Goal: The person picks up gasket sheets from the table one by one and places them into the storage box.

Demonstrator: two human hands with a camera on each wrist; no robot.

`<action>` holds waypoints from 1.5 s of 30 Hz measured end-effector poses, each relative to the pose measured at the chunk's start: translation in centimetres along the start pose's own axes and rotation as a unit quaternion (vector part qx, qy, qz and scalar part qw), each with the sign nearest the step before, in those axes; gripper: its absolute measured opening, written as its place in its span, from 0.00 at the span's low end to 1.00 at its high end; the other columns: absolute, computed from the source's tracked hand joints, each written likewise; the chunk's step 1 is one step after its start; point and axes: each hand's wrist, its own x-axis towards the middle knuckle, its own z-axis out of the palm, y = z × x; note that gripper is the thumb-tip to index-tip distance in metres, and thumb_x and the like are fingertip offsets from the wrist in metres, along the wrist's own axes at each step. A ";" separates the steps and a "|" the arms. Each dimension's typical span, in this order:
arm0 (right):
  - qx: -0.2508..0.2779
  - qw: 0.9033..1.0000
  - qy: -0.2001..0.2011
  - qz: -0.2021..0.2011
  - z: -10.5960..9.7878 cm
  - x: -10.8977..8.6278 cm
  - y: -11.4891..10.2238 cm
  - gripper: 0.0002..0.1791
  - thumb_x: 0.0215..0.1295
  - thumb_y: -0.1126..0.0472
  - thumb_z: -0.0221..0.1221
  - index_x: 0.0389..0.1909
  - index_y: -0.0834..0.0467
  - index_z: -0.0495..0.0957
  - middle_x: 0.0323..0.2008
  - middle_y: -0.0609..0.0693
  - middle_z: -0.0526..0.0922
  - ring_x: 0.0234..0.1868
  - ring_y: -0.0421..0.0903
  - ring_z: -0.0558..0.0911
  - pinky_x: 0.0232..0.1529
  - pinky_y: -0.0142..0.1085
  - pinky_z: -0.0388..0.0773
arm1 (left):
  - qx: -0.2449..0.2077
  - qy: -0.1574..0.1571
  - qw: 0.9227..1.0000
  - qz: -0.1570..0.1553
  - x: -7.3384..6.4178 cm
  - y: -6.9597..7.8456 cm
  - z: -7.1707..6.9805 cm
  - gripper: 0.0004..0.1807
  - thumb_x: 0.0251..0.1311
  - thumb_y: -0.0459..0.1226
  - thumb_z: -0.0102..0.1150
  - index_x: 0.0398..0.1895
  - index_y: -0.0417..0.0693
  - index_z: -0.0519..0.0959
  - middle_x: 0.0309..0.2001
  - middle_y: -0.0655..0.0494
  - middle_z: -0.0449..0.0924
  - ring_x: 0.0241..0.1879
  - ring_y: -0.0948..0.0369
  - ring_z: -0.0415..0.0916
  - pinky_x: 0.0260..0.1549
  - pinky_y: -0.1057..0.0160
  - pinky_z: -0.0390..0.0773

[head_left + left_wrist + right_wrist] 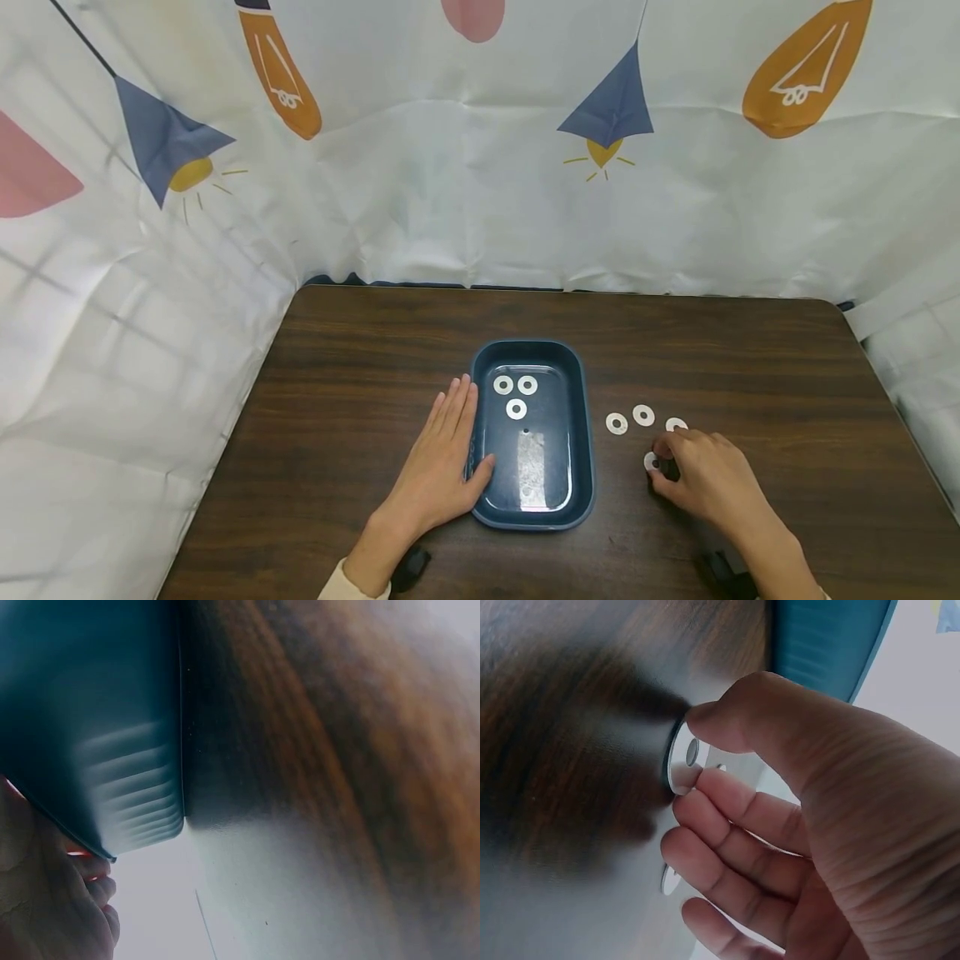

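Close to the table, my right hand (708,475) pinches a flat white washer (650,461) at its edges. The right wrist view shows this washer (679,761) between thumb and index fingertip, the other fingers loosely bent behind. Around that hand lie more washers: one (617,423) nearest the tray, one (643,415) beside it, and one (676,424) partly covered by the fingers. A dark blue rectangular tray (588,467) stands left of them, with three washers (516,408) grouped in its far end. My left hand (442,467) rests along the tray's left side, fingers straight and thumb over the rim.
The dark wooden table (360,375) extends to both sides, its far edge meeting a white curtain (465,192) printed with lamps and bulbs. Inside the tray, a pale shiny patch (532,475) shows on the floor. Black wrist gear (411,568) sits under the left wrist.
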 end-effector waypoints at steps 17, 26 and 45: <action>-0.044 0.998 0.026 -0.042 0.3 0.7 -0.4 0.12 0.44 0.53 0.74 0.23 0.46 0.78 0.21 0.39 0.79 0.25 0.40 0.75 0.37 0.46 0.80 | 0.000 0.002 1.000 -0.001 -0.1 0.1 0.1 0.56 0.68 0.55 0.60 0.88 0.45 0.41 0.89 0.48 0.38 0.88 0.49 0.41 0.84 0.42 0.55; -0.033 0.996 0.054 -0.056 0.8 0.4 -0.2 0.12 0.43 0.54 0.73 0.26 0.48 0.78 0.24 0.39 0.79 0.27 0.39 0.76 0.38 0.46 0.80 | 0.000 0.006 1.000 0.003 -0.2 0.0 0.0 0.55 0.68 0.55 0.60 0.87 0.44 0.42 0.89 0.47 0.40 0.88 0.49 0.41 0.84 0.42 0.56; 0.004 0.994 0.080 -0.080 1.5 0.6 0.4 0.12 0.46 0.55 0.75 0.28 0.49 0.81 0.25 0.39 0.81 0.29 0.38 0.78 0.38 0.45 0.83 | 0.001 0.007 1.000 0.004 -0.1 0.0 0.1 0.55 0.68 0.55 0.61 0.87 0.45 0.42 0.88 0.46 0.41 0.88 0.49 0.41 0.84 0.42 0.56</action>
